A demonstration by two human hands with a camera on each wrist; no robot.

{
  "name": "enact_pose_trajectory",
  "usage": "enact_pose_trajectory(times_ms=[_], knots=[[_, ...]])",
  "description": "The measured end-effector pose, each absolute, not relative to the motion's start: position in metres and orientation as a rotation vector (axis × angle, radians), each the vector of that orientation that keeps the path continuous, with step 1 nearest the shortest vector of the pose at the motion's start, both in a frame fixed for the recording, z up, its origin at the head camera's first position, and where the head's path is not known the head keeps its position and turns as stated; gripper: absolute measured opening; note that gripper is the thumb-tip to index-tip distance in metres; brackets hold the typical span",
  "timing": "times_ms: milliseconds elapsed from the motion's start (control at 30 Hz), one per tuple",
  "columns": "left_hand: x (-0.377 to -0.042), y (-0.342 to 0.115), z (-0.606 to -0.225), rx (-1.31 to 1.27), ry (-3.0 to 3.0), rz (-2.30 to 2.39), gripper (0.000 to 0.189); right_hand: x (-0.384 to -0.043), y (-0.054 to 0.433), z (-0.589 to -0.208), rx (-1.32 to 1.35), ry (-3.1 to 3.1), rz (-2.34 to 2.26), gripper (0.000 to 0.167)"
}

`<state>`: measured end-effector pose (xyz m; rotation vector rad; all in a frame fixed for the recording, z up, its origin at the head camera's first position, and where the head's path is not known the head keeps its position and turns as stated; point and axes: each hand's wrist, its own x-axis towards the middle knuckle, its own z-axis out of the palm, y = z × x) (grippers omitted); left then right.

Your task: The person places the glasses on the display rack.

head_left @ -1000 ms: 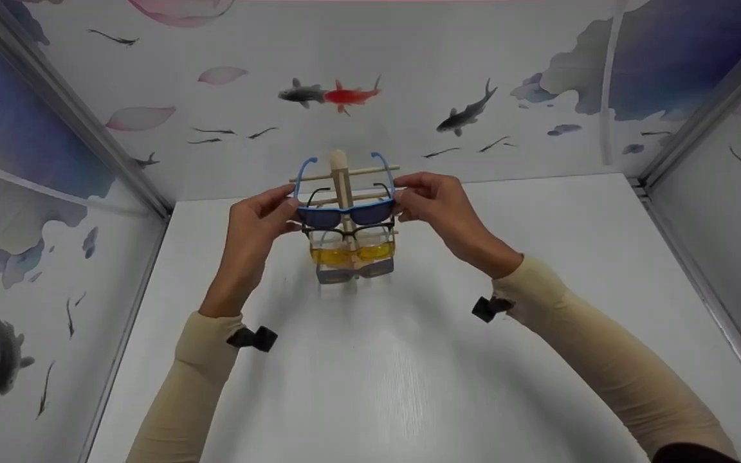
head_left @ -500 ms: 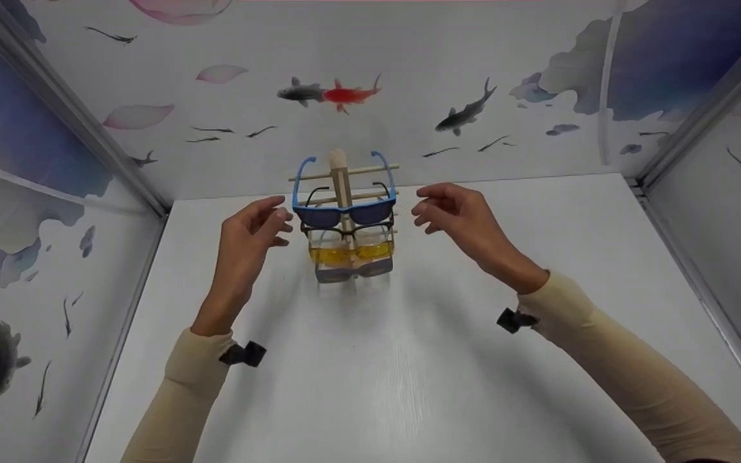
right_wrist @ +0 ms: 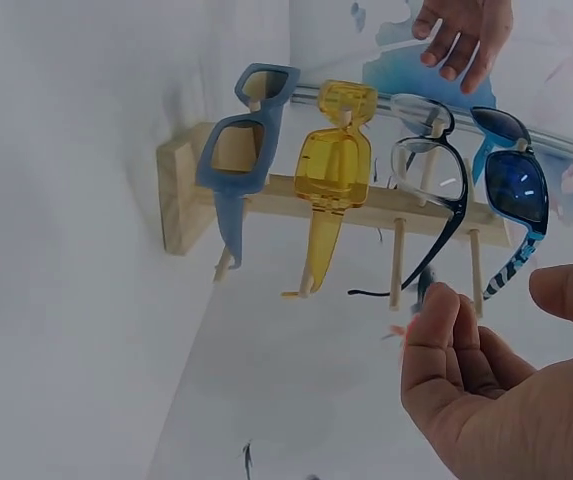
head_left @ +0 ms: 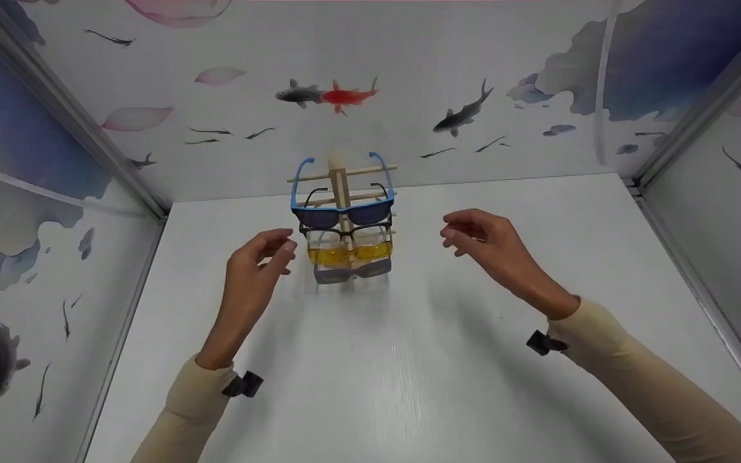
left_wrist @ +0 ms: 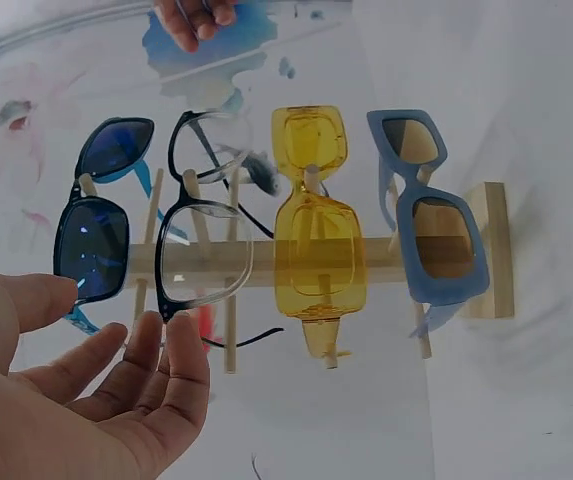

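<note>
A wooden glasses stand [head_left: 339, 186] with crossbars carries glasses stacked one above another. On top sit blue-framed sunglasses [head_left: 371, 214] with dark lenses. Below them come black-rimmed glasses with clear lenses [left_wrist: 165, 245], then yellow see-through glasses [left_wrist: 318, 262]. Grey-blue sunglasses [right_wrist: 234, 183] are lowest. My left hand [head_left: 251, 273] hovers just left of the stand, its fingers loosely bent and holding nothing. Farther off to the right side, my right hand [head_left: 502, 251] is likewise relaxed, with a gap between it and the stand.
The stand is on a white table [head_left: 370, 386], near the back wall [head_left: 396, 38] printed with fish and petals. Side panels with metal-framed edges enclose the left and right. Each sleeve cuff bears a small black device [head_left: 243, 384].
Both hands have let go of the blue-framed sunglasses at their sides. They have drawn back toward me, the right one also moving outward. The sunglasses stay on the stand.
</note>
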<state>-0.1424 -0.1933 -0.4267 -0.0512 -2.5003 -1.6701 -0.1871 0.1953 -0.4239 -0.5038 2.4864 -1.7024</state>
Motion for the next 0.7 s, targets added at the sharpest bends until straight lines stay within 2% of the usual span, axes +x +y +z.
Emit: enact_pose_trajectory(times_ms=[700], knots=[[-0.115, -0.186, -0.479, -0.242, -2.673, -1.474, 0.045, -0.165, 0.243, -0.463, -0.453, 2.553, -1.656, 0.035]])
